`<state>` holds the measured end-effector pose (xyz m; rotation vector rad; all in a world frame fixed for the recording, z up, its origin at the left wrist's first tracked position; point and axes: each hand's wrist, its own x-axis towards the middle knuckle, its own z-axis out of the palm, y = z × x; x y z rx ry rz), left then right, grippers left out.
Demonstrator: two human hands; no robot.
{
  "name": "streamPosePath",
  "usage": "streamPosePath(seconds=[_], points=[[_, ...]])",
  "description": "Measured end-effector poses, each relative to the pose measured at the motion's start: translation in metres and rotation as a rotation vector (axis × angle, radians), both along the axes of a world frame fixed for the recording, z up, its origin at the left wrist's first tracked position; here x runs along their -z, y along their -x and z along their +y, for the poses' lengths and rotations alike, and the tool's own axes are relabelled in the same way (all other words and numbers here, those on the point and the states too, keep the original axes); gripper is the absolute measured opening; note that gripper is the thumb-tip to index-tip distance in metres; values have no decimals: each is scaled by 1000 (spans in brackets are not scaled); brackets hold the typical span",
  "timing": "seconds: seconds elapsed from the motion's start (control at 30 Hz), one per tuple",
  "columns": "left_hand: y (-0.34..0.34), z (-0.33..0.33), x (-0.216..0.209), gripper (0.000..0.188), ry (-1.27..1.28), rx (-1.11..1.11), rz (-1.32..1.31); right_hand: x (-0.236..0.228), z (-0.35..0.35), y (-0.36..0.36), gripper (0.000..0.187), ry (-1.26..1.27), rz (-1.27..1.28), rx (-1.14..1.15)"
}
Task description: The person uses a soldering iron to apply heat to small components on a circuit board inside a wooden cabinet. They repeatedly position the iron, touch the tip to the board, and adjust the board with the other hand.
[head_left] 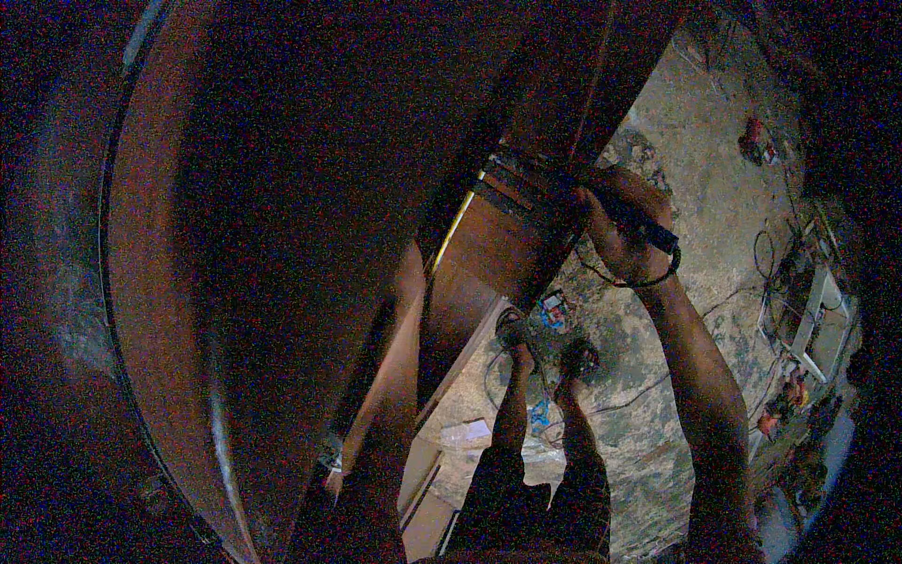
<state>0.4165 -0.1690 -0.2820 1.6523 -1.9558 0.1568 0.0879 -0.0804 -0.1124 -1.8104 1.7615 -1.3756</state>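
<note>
My right hand (625, 221) is closed around a black handle-shaped tool (648, 227), with a dark cord looping from its near end. The tool's far end runs into shadow beside a brown wooden furniture piece (498, 244), so its kind does not show. Dark bands cross the wood left of this hand. My left forearm (381, 423) reaches up along a large dark wooden panel (301, 188). In shadow near the thin, bright yellow edge (454, 230) of the furniture piece, my left hand (413, 268) shows only in part, its fingers hidden.
My feet (581, 355) stand on the stained floor (648, 414) below. Cables (625, 404), a blue item (554, 310) and a white flat piece (467, 430) lie around them. At the right are a pale frame (817, 324) and red-orange objects (770, 423); another red object (754, 141) lies farther off.
</note>
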Motion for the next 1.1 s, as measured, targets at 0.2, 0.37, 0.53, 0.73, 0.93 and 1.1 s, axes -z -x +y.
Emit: streamPosePath(seconds=[0.2, 0.37, 0.53, 0.73, 0.93, 1.1], points=[[15, -18, -5, 42, 23, -76, -515, 3, -1, 0, 14, -12, -14, -7], [55, -21, -77, 39, -352, 81, 32, 4, 4, -1, 16, 41, -109, -7], [93, -7, -125, 34, -315, -8, 1077, 6, 5, -2, 18, 11, -26, 35], [92, 9, -142, 22, -287, -18, 1188, 5, 8, -2, 19, 23, -78, -4], [97, 34, -136, 21, -202, -26, 963, 6, 7, -1, 20, 36, -86, -30], [72, 44, -122, 64, -404, 73, 69, 9, 6, 0, 19, 13, -77, -36]])
